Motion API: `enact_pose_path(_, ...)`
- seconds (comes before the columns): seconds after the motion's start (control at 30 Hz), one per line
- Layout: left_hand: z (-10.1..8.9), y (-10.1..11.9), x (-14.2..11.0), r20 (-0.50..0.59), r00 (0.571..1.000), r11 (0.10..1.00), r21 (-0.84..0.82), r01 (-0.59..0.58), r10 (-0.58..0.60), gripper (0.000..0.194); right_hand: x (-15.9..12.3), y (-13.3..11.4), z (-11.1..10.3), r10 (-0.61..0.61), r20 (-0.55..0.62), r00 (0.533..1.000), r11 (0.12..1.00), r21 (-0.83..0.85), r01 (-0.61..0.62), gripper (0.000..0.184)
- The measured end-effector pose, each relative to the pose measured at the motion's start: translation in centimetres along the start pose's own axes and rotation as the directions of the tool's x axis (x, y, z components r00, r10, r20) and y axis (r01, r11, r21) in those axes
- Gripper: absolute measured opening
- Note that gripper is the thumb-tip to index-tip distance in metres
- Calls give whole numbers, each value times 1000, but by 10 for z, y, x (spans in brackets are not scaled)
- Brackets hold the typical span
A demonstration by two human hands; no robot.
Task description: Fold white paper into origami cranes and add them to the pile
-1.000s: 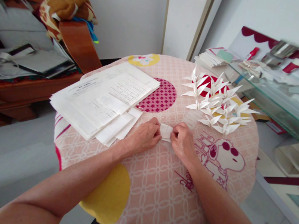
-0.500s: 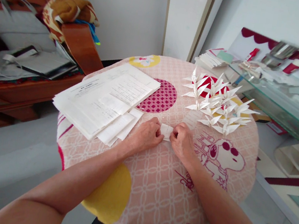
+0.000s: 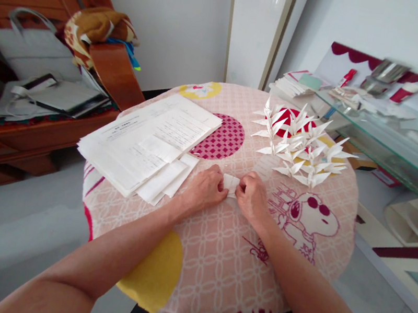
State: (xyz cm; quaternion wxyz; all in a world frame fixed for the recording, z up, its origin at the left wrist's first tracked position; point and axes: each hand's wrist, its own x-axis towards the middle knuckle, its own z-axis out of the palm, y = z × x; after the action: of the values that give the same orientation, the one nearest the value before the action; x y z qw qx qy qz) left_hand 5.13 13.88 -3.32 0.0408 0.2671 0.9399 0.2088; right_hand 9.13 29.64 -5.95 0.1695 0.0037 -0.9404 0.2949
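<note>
A small white piece of paper [image 3: 231, 183] lies on the table between my two hands, with crease lines across it. My left hand [image 3: 209, 185] is closed on its left edge, fingers curled and thumb toward the paper. On the opposite edge, my right hand [image 3: 252, 195] pinches the paper in the same way. To the right, beyond my right hand, several folded white paper cranes [image 3: 298, 141] stand in a cluster. Left of my left hand lies a stack of printed sheets [image 3: 133, 131], with smaller cut paper pieces [image 3: 168, 179] at its near corner.
The round table has a pink patterned cloth [image 3: 211, 263]. A glass shelf unit [image 3: 404, 150] with pots and odds and ends adjoins it at right. At left, a wooden seat [image 3: 114, 75] carries a grey bag [image 3: 35, 52], a laptop-like flat item and a brown cloth.
The view has shifted slightly. Both hands keep hold of the paper, and its visible surface now shows a somewhat different, more creased shape.
</note>
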Motion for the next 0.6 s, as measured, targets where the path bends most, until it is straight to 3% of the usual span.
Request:
enact_pose_path(0.13,1,-12,0,-46,996,994,-77,-84,81,4,1,1,-1,-1,1,1000,1000,20,1,27)
enact_pose_path(0.4,0,-26,0,-98,978,958,-205,-201,184,32,-1,2,-2,-15,-4,1000,999,46,15,25)
enact_pose_path(0.5,-3,-25,-1,-117,946,923,-211,-321,302,42,-1,1,-3,-15,-6,1000,999,43,16,24)
enact_pose_path(0.6,-2,-27,-1,-35,898,874,-217,-434,438,47,1,2,-6,-10,10,1000,998,67,9,23)
